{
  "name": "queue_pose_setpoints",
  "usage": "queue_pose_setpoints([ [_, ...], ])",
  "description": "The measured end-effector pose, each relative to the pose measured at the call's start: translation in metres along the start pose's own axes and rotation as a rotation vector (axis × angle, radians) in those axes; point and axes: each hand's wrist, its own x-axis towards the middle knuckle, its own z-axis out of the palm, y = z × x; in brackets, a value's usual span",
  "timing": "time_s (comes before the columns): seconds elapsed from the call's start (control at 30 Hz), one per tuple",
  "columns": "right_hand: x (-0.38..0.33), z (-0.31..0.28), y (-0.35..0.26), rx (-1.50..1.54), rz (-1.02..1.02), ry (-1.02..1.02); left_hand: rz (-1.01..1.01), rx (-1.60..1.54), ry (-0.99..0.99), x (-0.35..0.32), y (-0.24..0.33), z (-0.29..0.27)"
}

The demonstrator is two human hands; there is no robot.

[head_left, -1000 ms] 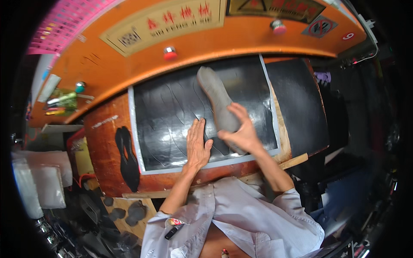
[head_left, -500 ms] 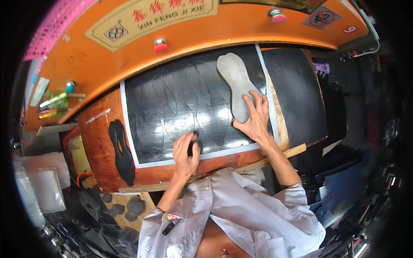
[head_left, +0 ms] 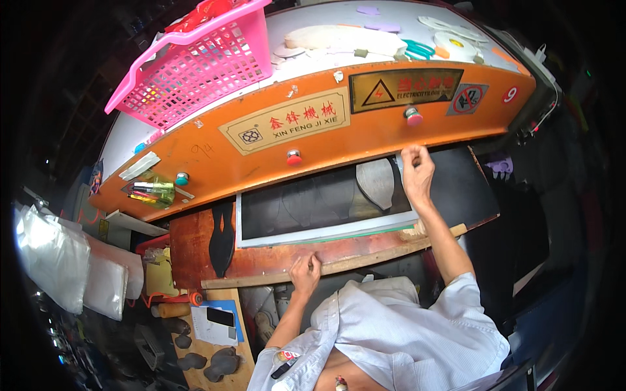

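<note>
Up at the press, our right hand point(head_left: 417, 171) reaches to the lower edge of the orange machine head point(head_left: 326, 124), fingers curled together as if pinching something small there; what it grips we cannot tell. Just left of it a grey sole-shaped piece point(head_left: 376, 182) lies on the black sheet point(head_left: 306, 205). Our left hand point(head_left: 305, 272) rests on the wooden strip point(head_left: 339, 264) at the bed's near edge, fingers folded over it. A pink basket point(head_left: 195, 65) sits on top.

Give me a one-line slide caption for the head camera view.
At an orange press machine, the left hand rests on its wooden front edge while the right hand reaches beside a grey shoe insole.
</note>
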Motion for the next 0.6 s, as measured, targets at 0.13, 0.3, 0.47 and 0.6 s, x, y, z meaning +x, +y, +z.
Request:
queue_pose_setpoints([
  [0.13, 0.075, 0.014, -0.014, -0.196, -0.145, 0.017, -0.173, 0.037, -0.024, 0.047, -0.004, 0.023],
  [0.3, 0.047, -0.018, 0.019, -0.037, -0.03, -0.218, -0.303, 0.003, -0.023, 0.107, -0.013, 0.039],
  [0.47, -0.038, -0.029, 0.056, -0.303, -0.001, -0.278, -0.282, 0.07, -0.05, 0.137, -0.026, 0.048],
  [0.6, -0.09, 0.0, 0.062, -0.404, -0.105, -0.348, -0.329, 0.051, -0.096, 0.138, -0.031, 0.05],
])
